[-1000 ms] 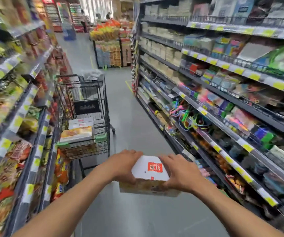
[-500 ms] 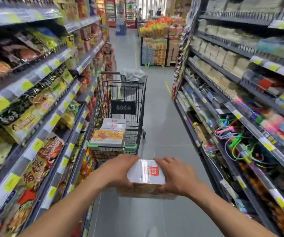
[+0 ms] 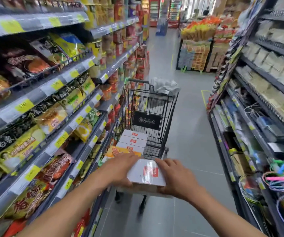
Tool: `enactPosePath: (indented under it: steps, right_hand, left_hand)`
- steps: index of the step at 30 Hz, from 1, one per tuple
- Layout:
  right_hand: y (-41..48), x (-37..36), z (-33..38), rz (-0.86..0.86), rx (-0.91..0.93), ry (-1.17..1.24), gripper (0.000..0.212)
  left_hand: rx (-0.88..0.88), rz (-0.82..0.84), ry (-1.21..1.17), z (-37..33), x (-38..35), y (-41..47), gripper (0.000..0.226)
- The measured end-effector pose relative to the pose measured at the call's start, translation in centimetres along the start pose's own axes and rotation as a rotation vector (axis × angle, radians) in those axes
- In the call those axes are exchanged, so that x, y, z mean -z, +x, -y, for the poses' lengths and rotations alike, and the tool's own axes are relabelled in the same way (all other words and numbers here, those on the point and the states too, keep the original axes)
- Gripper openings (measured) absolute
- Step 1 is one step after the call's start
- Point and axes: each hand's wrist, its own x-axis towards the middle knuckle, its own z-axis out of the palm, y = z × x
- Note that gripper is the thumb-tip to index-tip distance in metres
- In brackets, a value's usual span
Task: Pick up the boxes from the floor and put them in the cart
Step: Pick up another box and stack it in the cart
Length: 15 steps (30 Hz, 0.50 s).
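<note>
White box with red label [image 3: 146, 172] held in the air at the near end of the shopping cart [image 3: 169, 117]. Left hand [image 3: 120, 170] grips its left side, right hand [image 3: 173, 178] grips the right, fingers curled over the edges. More boxes [image 3: 132, 140] stacked inside the cart basket. Snack shelves [image 3: 52, 93] just left of cart; grey floor [image 3: 192, 134] to its right.

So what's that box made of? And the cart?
The box looks like white cardboard, probably under clear plastic wrap: glossy streaks of light run across its flat top. The cart seems to be metal wire with a dark coating: thin black bars make an open grid.
</note>
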Motion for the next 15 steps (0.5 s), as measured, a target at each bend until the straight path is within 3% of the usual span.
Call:
enactPosePath:
  steps: [3, 6, 7, 9, 11, 15]
  right_hand:
    - [4.4, -0.2, -1.4, 0.014, 0.024, 0.051, 0.11]
    - [8.2, -1.7, -2.8, -0.003, -0.076, 0.25, 0.121]
    - [9.5, -2.2, -3.3, -0.029, -0.111, 0.346, 0.12]
    - [12.3, -3.1, -4.2, -0.096, -0.146, 0.59, 0.097]
    - [15.1, -4.0, -4.7, -0.064, -0.169, 0.817, 0.079]
    - [22.7, -8.2, -6.5, 0.117, -0.294, 1.065, 0.089]
  left_hand:
    - [0.049, 0.009, -0.037, 3.4, 0.4, 3.1, 0.094]
    - [0.103, 0.046, -0.087, 7.4, 0.4, 6.3, 0.099]
    - [0.11, 0.056, -0.102, 8.6, 0.6, 7.4, 0.1]
    - [0.124, 0.088, -0.15, 11.0, 1.0, 10.0, 0.096]
    - [0.128, 0.109, -0.169, 13.6, 1.3, 12.8, 0.091]
    - [0.127, 0.19, -0.224, 20.4, 1.5, 20.6, 0.1]
